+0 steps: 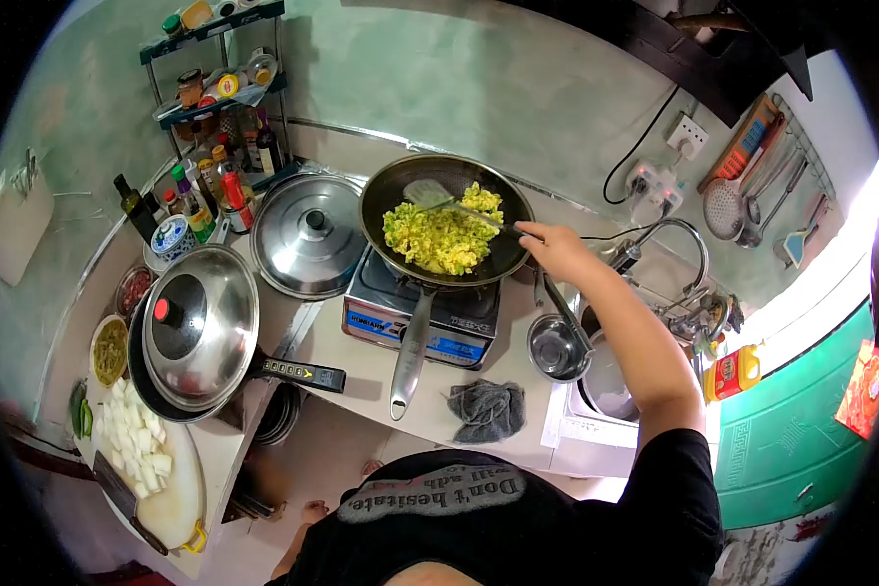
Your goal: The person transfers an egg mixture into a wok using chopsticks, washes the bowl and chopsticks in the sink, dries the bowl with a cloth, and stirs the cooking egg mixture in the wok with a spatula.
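My right hand (pixel 554 250) is closed on the dark handle of a spatula (pixel 428 193). The spatula's flat blade rests at the back left inside a dark frying pan (pixel 371 210), over yellow-green scrambled food (pixel 439 237). That pan sits on a portable gas stove (pixel 420 322), its steel handle (pixel 412 356) pointing toward my body. Low at the left of my torso, my left hand (pixel 313 512) hangs away from the counter, small and partly seen; its fingers are not clear.
Left of the stove lie a steel lid (pixel 337 249) and a second lidded pan (pixel 220 327). White chopped pieces (pixel 139 439) and a cleaver (pixel 115 485) are on a cutting board (pixel 188 488). A grey cloth (pixel 486 410) and steel bowl (pixel 555 350) lie near the sink.
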Available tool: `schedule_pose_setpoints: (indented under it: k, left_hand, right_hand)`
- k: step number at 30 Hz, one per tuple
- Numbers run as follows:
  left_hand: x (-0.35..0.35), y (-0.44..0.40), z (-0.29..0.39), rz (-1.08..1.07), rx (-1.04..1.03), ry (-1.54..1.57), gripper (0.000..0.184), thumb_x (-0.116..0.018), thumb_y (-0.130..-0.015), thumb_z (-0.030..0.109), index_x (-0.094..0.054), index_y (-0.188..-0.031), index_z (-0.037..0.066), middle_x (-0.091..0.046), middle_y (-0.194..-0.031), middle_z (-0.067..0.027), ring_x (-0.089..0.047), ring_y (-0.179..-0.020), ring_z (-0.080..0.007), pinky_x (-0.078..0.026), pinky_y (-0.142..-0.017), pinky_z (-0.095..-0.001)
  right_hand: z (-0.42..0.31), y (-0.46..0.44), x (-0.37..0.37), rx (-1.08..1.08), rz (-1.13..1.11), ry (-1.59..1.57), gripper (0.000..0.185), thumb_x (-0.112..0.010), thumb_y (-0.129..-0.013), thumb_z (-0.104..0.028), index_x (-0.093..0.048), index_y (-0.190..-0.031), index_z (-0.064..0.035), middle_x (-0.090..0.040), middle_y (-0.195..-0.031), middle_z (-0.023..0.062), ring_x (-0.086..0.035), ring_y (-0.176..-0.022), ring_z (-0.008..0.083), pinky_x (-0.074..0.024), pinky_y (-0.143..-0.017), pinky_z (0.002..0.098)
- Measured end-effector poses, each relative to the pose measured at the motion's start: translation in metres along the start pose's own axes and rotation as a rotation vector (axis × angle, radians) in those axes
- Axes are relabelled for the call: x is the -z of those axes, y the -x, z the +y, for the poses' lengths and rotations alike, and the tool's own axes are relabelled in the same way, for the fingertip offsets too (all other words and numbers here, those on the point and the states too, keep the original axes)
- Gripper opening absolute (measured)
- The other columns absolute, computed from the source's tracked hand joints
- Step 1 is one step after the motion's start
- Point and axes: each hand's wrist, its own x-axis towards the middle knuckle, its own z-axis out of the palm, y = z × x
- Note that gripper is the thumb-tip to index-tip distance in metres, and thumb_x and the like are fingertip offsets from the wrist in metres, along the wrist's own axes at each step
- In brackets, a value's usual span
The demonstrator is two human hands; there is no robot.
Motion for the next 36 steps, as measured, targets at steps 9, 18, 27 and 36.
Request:
schedule_pose_setpoints:
  k: [9,18,27,36]
  left_hand:
    - [-0.005,0.029,0.029,0.028,-0.017,-0.080,0.007,-0.060,-0.071,0.010,-0.060,-0.071,0.004,-0.060,-0.068,-0.0092,-0.058,-0.064,-0.0161,-0.046,-0.058,-0.0270]
    - [-0.001,0.005,0.019,-0.079,-0.019,-0.171,0.019,-0.059,-0.073,0.018,-0.058,-0.085,0.004,-0.061,-0.073,-0.0102,-0.059,-0.067,-0.0183,-0.047,-0.061,-0.0292]
    - [-0.010,0.017,0.034,0.008,-0.021,-0.175,0.018,-0.059,-0.074,0.020,-0.060,-0.083,0.005,-0.061,-0.072,-0.0091,-0.059,-0.067,-0.0170,-0.046,-0.060,-0.0290]
    - [-0.009,0.011,0.017,-0.073,0.005,0.113,0.006,-0.056,-0.073,0.004,-0.054,-0.077,0.001,-0.054,-0.066,-0.0067,-0.051,-0.058,-0.0160,-0.044,-0.054,-0.0288]
  right_hand:
    - [0.018,-0.003,-0.023,-0.094,-0.033,0.090,0.036,-0.046,-0.079,-0.026,-0.050,-0.113,-0.0128,-0.053,-0.105,0.0160,-0.049,-0.097,0.0325,-0.0390,-0.083,0.0362]
    - [0.030,0.027,0.008,-0.012,-0.045,0.093,0.035,-0.049,-0.078,-0.026,-0.052,-0.110,-0.0117,-0.055,-0.102,0.0164,-0.051,-0.094,0.0326,-0.0395,-0.083,0.0362]
    - [0.028,0.035,0.024,0.028,-0.020,0.049,0.034,-0.050,-0.079,-0.024,-0.051,-0.111,-0.0117,-0.056,-0.100,0.0175,-0.054,-0.092,0.0275,-0.0404,-0.081,0.0311]
    - [0.013,0.047,0.012,0.030,-0.212,0.053,0.033,-0.052,-0.078,-0.028,-0.054,-0.108,-0.0147,-0.057,-0.096,0.0166,-0.055,-0.088,0.0298,-0.0418,-0.078,0.0335]
